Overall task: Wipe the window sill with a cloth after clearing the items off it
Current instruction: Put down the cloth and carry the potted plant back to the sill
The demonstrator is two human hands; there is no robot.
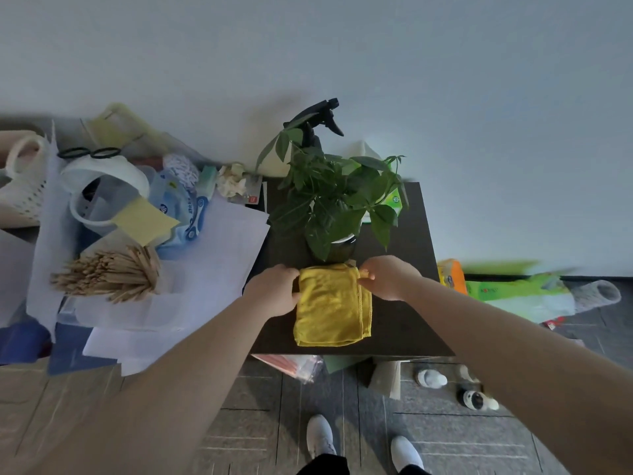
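Note:
A folded yellow cloth [331, 305] lies on a dark tabletop [397, 317] in the middle of the view. My left hand [274, 292] pinches its upper left corner. My right hand [387, 277] pinches its upper right corner. Just behind the cloth stands a potted green plant [337, 200] in a dark pot. A black spray bottle [317, 123] rises behind the plant against the wall. No window sill shows in this view.
Left of the table lies a cluttered pile: white papers [205, 255], a bundle of wooden sticks [109, 274], a blue wipes pack [180, 207], a white basket [24, 186]. Green and orange packages [513, 289] lie on the floor at right. My feet [320, 437] stand on grey tiles.

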